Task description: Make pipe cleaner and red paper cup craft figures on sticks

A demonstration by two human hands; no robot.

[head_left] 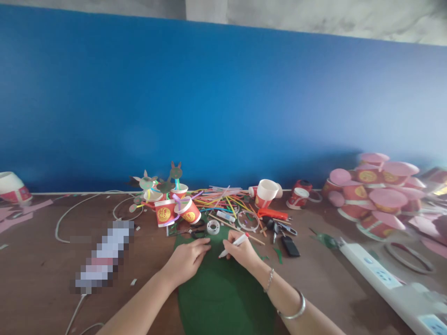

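Note:
A large dark green sheet of paper (223,298) lies on the brown table before me. My left hand (190,259) rests flat on its left edge with the fingers stretched out, holding nothing. In my right hand (240,251) is a white marker with a red end (240,239), gripped between thumb and fingers. Its tip points down and left, close to the paper; I cannot tell whether it touches. Just beyond the hands sits a roll of tape (217,227), with dark-handled scissors (199,232) partly visible beside it.
Paper cups with animal cutouts (164,213) stand behind, near colourful sticks (223,197). Keys with a black fob (290,246) lie right. A power strip (373,270) and stacked red cups with pink discs (370,200) are farther right. A blurred-out cabled device (104,258) lies left.

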